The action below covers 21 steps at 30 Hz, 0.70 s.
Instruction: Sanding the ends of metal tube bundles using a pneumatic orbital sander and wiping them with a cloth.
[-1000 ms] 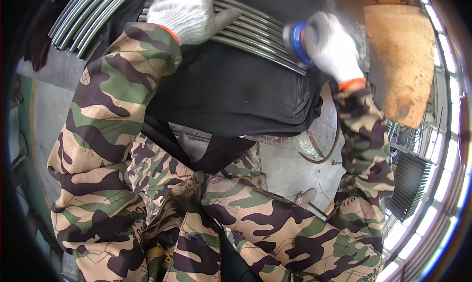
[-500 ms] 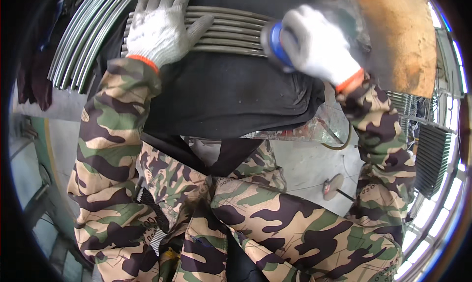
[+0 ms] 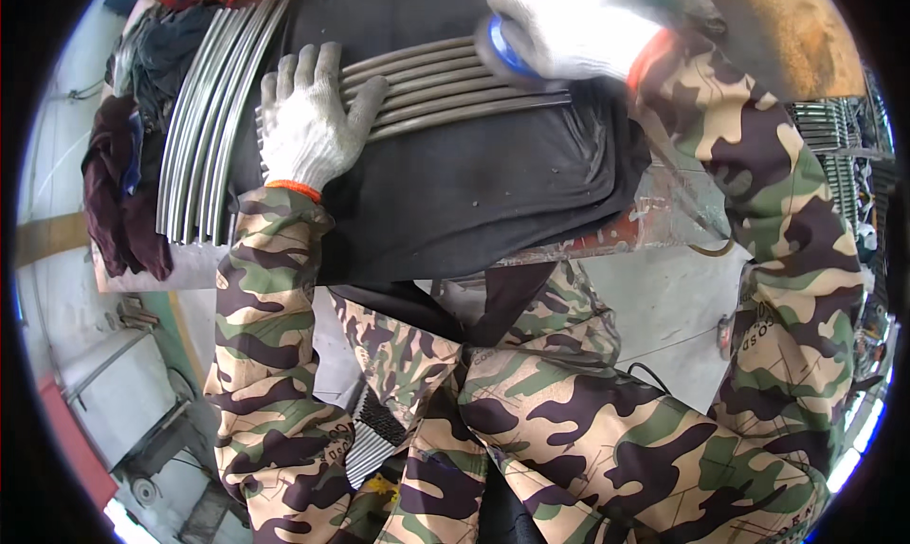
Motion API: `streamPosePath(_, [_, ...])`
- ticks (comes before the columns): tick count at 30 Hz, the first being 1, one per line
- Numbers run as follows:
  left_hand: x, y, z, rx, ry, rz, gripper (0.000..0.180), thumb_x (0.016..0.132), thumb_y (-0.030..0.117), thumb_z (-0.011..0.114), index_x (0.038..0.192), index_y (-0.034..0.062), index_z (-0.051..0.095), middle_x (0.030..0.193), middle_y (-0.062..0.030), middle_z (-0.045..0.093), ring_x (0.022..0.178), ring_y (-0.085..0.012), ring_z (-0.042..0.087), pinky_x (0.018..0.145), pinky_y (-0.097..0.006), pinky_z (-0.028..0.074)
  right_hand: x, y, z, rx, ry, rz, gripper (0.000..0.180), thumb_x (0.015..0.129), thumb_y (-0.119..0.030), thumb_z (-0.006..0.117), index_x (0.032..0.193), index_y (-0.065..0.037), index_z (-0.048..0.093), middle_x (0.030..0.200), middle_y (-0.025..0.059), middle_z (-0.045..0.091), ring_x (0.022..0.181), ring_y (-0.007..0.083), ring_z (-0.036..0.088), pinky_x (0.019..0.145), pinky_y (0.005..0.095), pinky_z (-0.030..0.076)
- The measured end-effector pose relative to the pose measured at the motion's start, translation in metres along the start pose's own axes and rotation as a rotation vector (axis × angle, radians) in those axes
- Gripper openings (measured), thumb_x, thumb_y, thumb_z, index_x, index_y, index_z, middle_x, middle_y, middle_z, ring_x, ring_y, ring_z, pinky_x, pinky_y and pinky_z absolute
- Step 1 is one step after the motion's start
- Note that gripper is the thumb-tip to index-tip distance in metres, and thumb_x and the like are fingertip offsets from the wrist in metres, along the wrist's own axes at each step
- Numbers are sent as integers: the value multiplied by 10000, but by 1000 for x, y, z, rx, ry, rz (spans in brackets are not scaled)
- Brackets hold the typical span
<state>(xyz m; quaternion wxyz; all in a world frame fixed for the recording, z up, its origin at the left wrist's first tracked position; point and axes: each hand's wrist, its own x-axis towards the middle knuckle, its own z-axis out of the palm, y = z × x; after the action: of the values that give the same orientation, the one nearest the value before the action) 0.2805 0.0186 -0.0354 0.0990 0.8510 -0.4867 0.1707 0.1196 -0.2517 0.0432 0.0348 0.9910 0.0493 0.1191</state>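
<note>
Rods (image 3: 445, 89), curved and of grey metal, are laid side by side as a flat bundle across the far part of the desk (image 3: 588, 245), on a black cloth (image 3: 474, 184) that seems meant to cushion them. The left hand (image 3: 308, 122) is pressed flat and open on the bundle's left end, fingers spread, apparently to keep the rods from shifting. The right hand (image 3: 569, 27) is closed around a blue-rimmed round tool (image 3: 502, 51) (a sanding or polishing head, as far as can be judged) held against the bundle's right end. Both hands are covered by white knit gloves with orange cuffs.

A second stack of curved rods (image 3: 204, 127) is set near the desk's left edge, beside a heap of dark rags (image 3: 118, 184). Most of the tool is hidden by the glove, so its kind cannot be settled. The rusty brown panel (image 3: 787, 32) at the far right corner is cut off by the rim.
</note>
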Motion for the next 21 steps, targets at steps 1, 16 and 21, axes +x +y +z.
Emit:
streamPosePath(1, [-2, 0, 1, 5, -28, -13, 681, 985, 509, 683, 1430, 0, 599, 1418, -216, 627, 1348, -448, 553, 1153, -558, 394, -3, 2, 6, 33, -82, 46, 191, 920, -216, 676, 1033, -63, 658, 973, 183, 637, 894, 382, 678, 731, 514, 575])
streamPosePath(16, [-4, 4, -7, 3, -99, -27, 684, 1011, 500, 651, 1469, -4, 594, 1496, -234, 605, 1382, -453, 547, 1191, -561, 375, -23, -22, -15, 132, -105, -160, 212, 926, -273, 678, 977, -68, 662, 928, 188, 636, 853, 392, 691, 692, 532, 586])
streamPosePath(21, [0, 3, -1, -13, -48, 8, 650, 977, 502, 684, 1375, -9, 626, 1366, -192, 639, 1293, -418, 568, 1127, -545, 402, 1, 9, 7, 22, -41, -52, 255, 931, -304, 676, 1001, -59, 672, 984, 203, 671, 885, 405, 695, 747, 530, 587])
